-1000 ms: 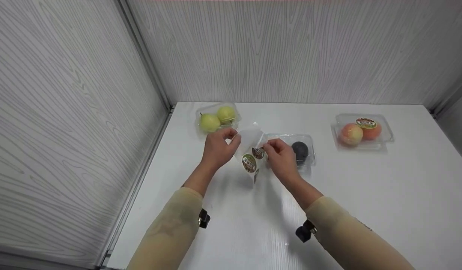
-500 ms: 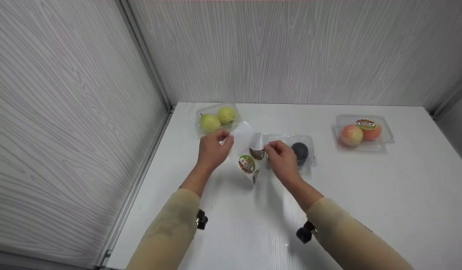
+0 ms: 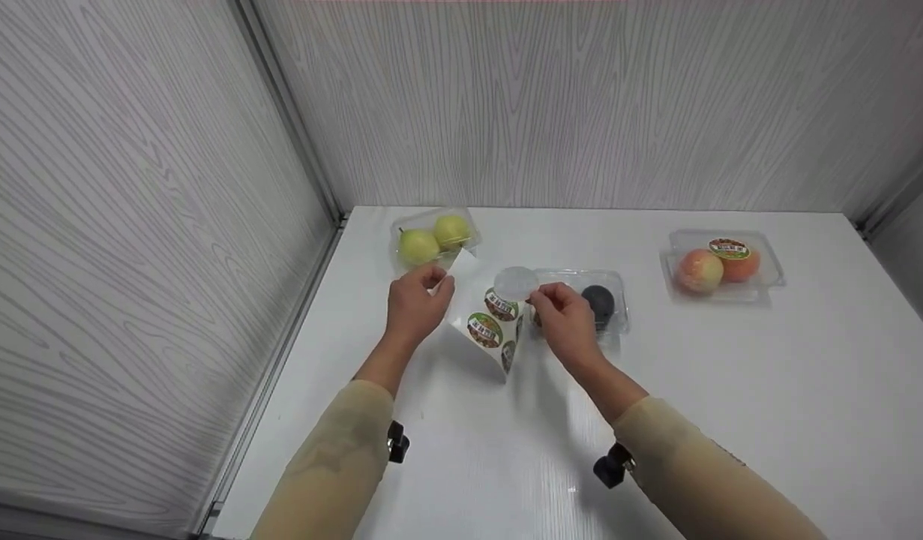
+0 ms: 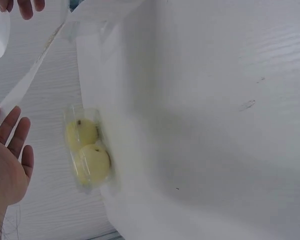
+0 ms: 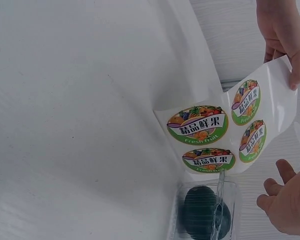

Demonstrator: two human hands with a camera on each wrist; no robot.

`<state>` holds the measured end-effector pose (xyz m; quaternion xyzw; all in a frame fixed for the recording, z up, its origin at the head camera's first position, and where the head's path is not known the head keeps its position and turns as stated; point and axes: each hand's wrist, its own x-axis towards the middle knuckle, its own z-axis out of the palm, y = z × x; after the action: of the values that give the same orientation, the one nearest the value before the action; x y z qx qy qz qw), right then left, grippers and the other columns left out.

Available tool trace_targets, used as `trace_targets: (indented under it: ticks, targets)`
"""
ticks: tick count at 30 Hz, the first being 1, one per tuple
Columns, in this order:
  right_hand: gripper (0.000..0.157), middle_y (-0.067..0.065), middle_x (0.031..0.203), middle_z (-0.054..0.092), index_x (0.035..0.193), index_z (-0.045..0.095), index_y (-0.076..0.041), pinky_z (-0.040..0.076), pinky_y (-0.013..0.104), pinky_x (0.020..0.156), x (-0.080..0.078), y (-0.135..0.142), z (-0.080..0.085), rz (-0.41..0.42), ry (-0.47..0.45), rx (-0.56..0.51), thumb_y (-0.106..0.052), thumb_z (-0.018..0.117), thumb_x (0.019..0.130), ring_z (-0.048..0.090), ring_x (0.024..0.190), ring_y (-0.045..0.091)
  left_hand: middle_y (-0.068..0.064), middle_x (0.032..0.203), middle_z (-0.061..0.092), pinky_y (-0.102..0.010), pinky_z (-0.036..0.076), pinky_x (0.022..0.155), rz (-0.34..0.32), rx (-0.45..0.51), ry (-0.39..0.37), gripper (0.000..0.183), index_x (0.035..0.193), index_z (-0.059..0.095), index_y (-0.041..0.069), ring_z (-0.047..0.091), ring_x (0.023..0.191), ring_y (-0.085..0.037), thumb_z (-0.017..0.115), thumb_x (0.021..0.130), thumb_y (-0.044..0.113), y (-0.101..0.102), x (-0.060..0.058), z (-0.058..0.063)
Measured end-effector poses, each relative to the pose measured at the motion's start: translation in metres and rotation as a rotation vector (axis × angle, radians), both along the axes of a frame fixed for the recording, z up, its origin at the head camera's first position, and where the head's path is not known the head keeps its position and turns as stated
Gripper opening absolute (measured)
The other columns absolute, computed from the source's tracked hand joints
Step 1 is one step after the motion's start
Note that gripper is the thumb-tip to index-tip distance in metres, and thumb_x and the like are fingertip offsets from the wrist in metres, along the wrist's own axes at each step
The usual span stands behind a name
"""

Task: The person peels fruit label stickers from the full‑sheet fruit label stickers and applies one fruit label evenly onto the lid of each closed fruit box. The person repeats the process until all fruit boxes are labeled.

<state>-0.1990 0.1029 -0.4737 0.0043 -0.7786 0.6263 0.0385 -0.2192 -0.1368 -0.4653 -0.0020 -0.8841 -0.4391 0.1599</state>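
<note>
Fingers and thumb of the left hand (image 3: pixel 415 309) pinch one edge of the sticker sheet (image 3: pixel 470 301), as I see it from my station. Just beyond those fingertips sits a clear box (image 3: pixel 415 219) with two pears (image 3: pixel 419 247) in it. The sheet hangs to the right of the left fingers, curling down between the two hands, its printed stickers (image 5: pixel 197 125) facing my side. Four show from the right wrist.

The loose sticker (image 3: pixel 513 283), pale back showing, stands just left of the right hand (image 3: pixel 568 324), whose fingertips grasp it by the rim. The left wrist view shows a gap between it and the sheet, so I judge the peel done. To do this well I would keep the grip at the very edge, hold the disc flat so the glue does not fold on itself or catch the sheet, and keep the left pinch steady while the two part.

Behind and right of the right fingers lies another clear box (image 3: pixel 570 277) with dark fruit (image 3: pixel 598 306). Well to their right, a third box (image 3: pixel 684 238) bears a label (image 3: pixel 729 249) over two reddish fruits (image 3: pixel 699 271).
</note>
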Motion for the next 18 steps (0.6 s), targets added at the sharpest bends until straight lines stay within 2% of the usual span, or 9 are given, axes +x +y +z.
trace_targets:
  ticks: [4, 11, 18]
  targets:
    - [0.021, 0.007, 0.098, 0.07, 0.108, 0.071, 0.0, 0.048, 0.025, 0.071, 0.001, 0.002, -0.001, 0.0, 0.007, 0.003, -0.019, 0.063, 0.106, 0.061, 0.09, 0.027, -0.006, 0.104, 0.08, -0.044, 0.057, 0.093, 0.033, -0.012, -0.03, 0.013, 0.092, 0.074, 0.01, 0.074, 0.103, -0.024, 0.069, 0.099, 0.019, -0.006, 0.0, -0.006]
    - [0.025, 0.01, 0.106, 0.073, 0.114, 0.071, 0.002, 0.049, 0.027, 0.077, 0.003, 0.006, 0.001, 0.006, -0.01, 0.017, -0.021, 0.062, 0.107, 0.063, 0.099, 0.031, -0.007, 0.109, 0.08, -0.047, 0.051, 0.104, 0.099, -0.032, -0.116, 0.014, 0.095, 0.074, 0.009, 0.071, 0.115, -0.028, 0.069, 0.1, 0.021, -0.019, 0.001, -0.021]
    - [0.021, 0.011, 0.106, 0.072, 0.111, 0.071, -0.003, 0.049, 0.027, 0.076, 0.006, 0.01, -0.002, 0.001, -0.011, 0.017, -0.021, 0.062, 0.107, 0.061, 0.097, 0.028, -0.01, 0.109, 0.078, -0.046, 0.052, 0.1, 0.144, -0.05, -0.173, 0.015, 0.097, 0.074, 0.008, 0.07, 0.11, -0.029, 0.068, 0.1, 0.022, -0.03, 0.004, -0.037]
